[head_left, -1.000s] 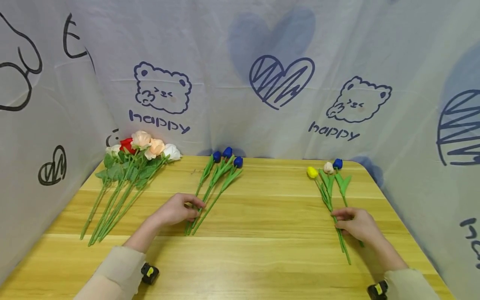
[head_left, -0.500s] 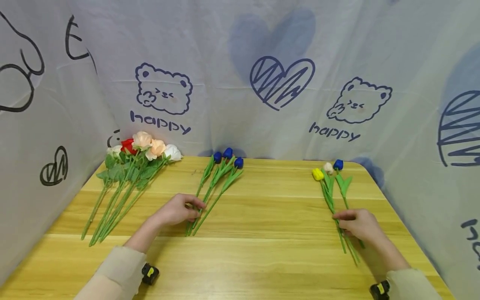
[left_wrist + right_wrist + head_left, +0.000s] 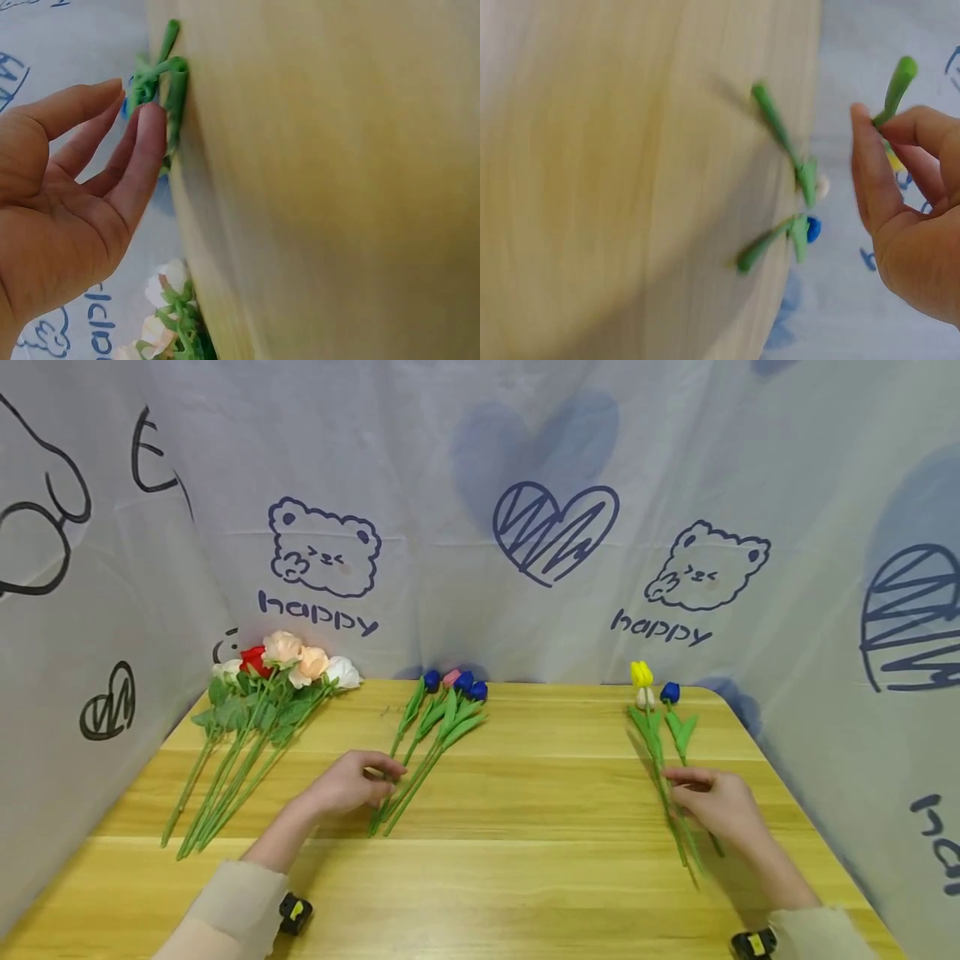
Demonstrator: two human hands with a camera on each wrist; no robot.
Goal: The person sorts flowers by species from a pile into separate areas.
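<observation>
In the head view my left hand (image 3: 362,781) hovers over the stems of several tulips, where blue tulips (image 3: 463,682) and a pink tulip (image 3: 451,678) lie together. The left wrist view shows a gap between its thumb and fingertips, with green stems (image 3: 177,94) just beyond them. At the right, my right hand (image 3: 712,802) pinches the stem of a yellow tulip (image 3: 641,674) between thumb and fingers. That stem (image 3: 900,82) is raised off the table in the right wrist view. Below it a white tulip (image 3: 645,697) and a blue tulip (image 3: 671,693) lie on the table.
A bunch of roses (image 3: 283,647) in red, peach and white lies at the left of the wooden table (image 3: 525,860). A printed cloth (image 3: 450,568) hangs along the table's back and sides.
The yellow tulip has swung right and up in my right hand. Near my left hand, one blue tulip has shifted right, and a pink bloom now shows beside it. The left hand has barely moved.
</observation>
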